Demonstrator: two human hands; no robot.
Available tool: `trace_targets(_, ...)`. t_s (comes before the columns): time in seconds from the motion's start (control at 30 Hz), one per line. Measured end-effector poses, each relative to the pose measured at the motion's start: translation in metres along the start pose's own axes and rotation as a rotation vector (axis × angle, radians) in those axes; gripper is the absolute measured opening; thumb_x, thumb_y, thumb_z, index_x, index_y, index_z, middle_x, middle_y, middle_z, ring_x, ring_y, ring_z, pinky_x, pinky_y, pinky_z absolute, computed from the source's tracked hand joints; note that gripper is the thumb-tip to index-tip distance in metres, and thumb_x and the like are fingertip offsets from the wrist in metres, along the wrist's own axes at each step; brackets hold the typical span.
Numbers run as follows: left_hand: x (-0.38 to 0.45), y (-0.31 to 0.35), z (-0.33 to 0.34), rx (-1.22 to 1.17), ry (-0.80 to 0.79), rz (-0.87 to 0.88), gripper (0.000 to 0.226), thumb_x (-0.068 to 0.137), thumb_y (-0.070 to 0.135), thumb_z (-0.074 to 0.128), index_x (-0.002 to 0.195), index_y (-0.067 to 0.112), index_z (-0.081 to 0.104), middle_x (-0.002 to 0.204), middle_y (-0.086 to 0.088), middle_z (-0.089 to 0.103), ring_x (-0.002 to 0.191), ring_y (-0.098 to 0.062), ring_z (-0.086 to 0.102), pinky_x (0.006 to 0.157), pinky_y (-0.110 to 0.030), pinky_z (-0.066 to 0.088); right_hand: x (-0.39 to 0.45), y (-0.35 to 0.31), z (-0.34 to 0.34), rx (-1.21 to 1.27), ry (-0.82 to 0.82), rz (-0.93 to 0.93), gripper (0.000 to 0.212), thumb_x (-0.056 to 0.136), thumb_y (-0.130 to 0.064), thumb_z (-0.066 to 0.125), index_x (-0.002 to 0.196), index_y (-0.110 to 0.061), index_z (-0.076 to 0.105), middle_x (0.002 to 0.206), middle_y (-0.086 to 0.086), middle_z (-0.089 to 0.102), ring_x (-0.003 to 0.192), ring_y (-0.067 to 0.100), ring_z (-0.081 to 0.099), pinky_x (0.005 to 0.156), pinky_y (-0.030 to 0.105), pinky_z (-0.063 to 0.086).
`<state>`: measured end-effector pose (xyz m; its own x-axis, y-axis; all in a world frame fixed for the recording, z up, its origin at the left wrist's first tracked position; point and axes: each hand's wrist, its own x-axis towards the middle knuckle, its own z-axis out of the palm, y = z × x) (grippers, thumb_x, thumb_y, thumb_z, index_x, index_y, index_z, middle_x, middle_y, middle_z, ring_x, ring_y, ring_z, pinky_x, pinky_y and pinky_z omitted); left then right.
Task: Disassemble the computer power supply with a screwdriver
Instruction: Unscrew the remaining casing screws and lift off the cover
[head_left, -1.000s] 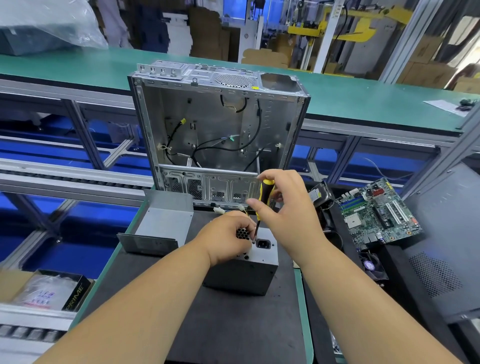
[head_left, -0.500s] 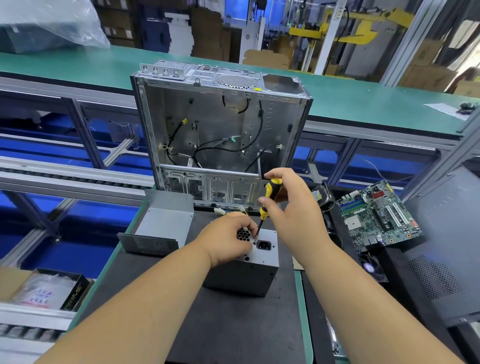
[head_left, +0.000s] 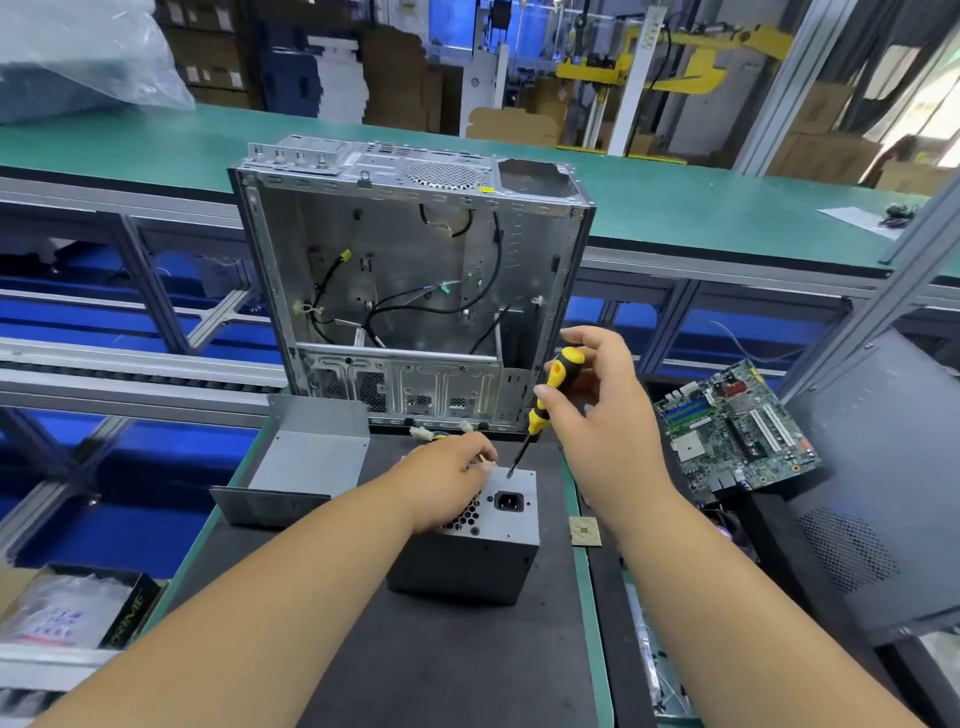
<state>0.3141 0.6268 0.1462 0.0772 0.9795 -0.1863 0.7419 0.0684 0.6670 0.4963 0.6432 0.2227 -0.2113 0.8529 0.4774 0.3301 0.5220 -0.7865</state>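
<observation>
The grey power supply (head_left: 498, 525) stands on the black mat (head_left: 441, 660), its socket face turned up. My left hand (head_left: 449, 483) rests curled on its top far edge, covering part of the vent holes. My right hand (head_left: 597, 415) grips a yellow and black screwdriver (head_left: 545, 402) by the handle. The shaft slants down and left, and its tip meets the far top edge of the power supply, just right of my left fingers. Whether my left fingers pinch anything is hidden.
An empty computer case (head_left: 410, 291) stands open right behind the power supply. A bent grey metal cover (head_left: 306, 467) lies at its left. A motherboard (head_left: 737, 426) and a dark case panel (head_left: 878, 493) sit to the right. A small chip (head_left: 586, 531) lies beside the mat.
The screwdriver tip has moved from beside the socket up to the far top edge. My right hand shifted right and its fingers loosened. My left hand slid toward that edge.
</observation>
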Motion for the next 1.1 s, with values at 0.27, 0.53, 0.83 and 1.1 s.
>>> trace_targets(0.27, 0.03, 0.016, -0.022, 0.09, -0.303, -0.072, 0.016, 0.089, 0.03, 0.056, 0.082, 0.018, 0.065, 0.07, -0.002, 0.054, 0.055, -0.018, 0.048, 0.056, -0.025, 0.046, -0.004, -0.006, -0.006, -0.02, 0.012, 0.072, 0.045, 0.09, -0.012, 0.069, 0.11, -0.048, 0.05, 0.097, -0.019, 0.061, 0.093, 0.006, 0.063, 0.078, 0.016, 0.052)
trace_targets(0.53, 0.07, 0.006, -0.027, 0.102, -0.571, -0.245, 0.073, 0.072, 0.069, 0.066, 0.128, 0.021, 0.064, 0.143, -0.003, 0.051, 0.126, -0.026, 0.051, 0.11, -0.052, 0.038, -0.007, -0.016, -0.002, -0.023, 0.059, 0.125, 0.046, 0.09, -0.009, 0.067, 0.109, -0.048, 0.051, 0.099, -0.01, 0.063, 0.097, 0.012, 0.063, 0.087, 0.04, 0.056)
trace_targets(0.83, 0.078, -0.001, -0.024, -0.078, -0.66, -0.294, 0.044, 0.083, 0.044, 0.071, 0.117, 0.017, 0.068, 0.128, -0.007, 0.06, 0.117, -0.025, 0.058, 0.098, -0.041, 0.045, -0.014, -0.021, 0.015, -0.051, 0.059, 0.166, 0.042, 0.089, -0.007, 0.068, 0.111, -0.04, 0.052, 0.098, -0.009, 0.062, 0.093, 0.013, 0.062, 0.086, 0.039, 0.055)
trace_targets(1.1, 0.073, 0.003, -0.027, -0.035, -0.631, -0.219, 0.053, 0.091, 0.044, 0.066, 0.134, 0.015, 0.058, 0.148, -0.006, 0.046, 0.131, -0.024, 0.042, 0.101, -0.038, 0.033, -0.015, -0.025, 0.025, -0.078, 0.041, 0.182, 0.044, 0.089, -0.007, 0.07, 0.111, -0.041, 0.052, 0.094, -0.011, 0.061, 0.09, 0.012, 0.063, 0.085, 0.036, 0.055)
